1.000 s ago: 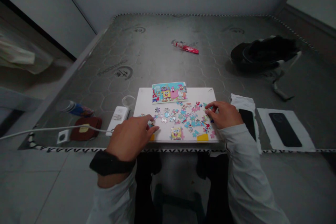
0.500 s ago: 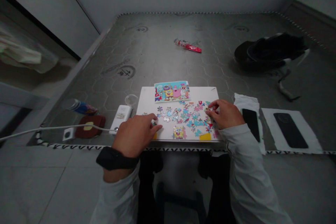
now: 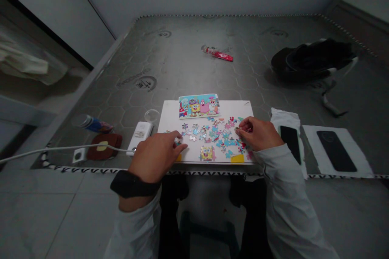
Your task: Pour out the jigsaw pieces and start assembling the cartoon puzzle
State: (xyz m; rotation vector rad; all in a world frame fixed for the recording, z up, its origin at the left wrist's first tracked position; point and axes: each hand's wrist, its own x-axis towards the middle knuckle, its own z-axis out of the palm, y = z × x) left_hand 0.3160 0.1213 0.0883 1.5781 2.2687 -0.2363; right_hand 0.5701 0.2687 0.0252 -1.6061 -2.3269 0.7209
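A white board (image 3: pixel 170 113) lies at the near edge of a grey mattress. Several loose jigsaw pieces (image 3: pixel 212 133) are scattered over it, below a colourful cartoon reference picture (image 3: pixel 199 105). A small joined cluster (image 3: pixel 206 153) sits near the board's front edge. My left hand (image 3: pixel 156 156) rests on the board's left front corner, fingers curled, fingertips touching a piece. My right hand (image 3: pixel 258 133) is at the right side of the pile, its fingers pinched on a small puzzle piece (image 3: pixel 240 128).
Left of the board are a white power bank (image 3: pixel 139 132) with a cable, a dark red pouch (image 3: pixel 103 145) and a bottle (image 3: pixel 91 123). To the right, two black phones (image 3: pixel 290 138) (image 3: pixel 336 149) lie on white cloths. A red tube (image 3: pixel 217 53) and dark clothing (image 3: pixel 313 60) lie farther back.
The view shifted slightly. My right hand's fingers have drawn together around a piece at the pile's right edge. My left hand has barely moved.
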